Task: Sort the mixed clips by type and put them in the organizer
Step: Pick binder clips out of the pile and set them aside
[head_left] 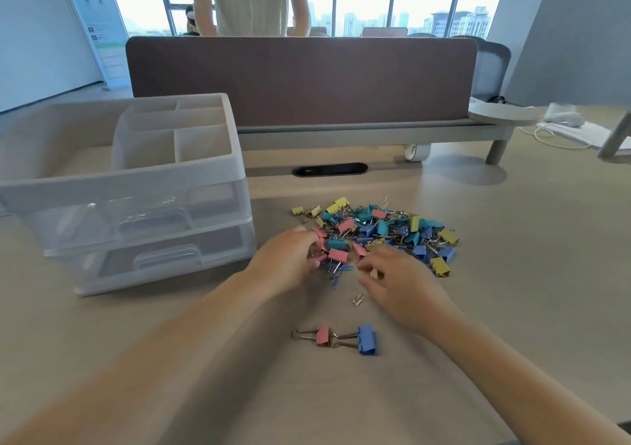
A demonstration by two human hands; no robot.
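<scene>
Left hand curled on pink clips at the edge of the pile; my right hand beside it, grip unclear. Organizer, left of both, looked unfilled; from afar, I judged sorting barely begun.

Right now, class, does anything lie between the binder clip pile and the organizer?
Nothing visible does: bare desk separates the binder clip pile from the organizer, whose top compartments are open; both drawers are shut.
</scene>
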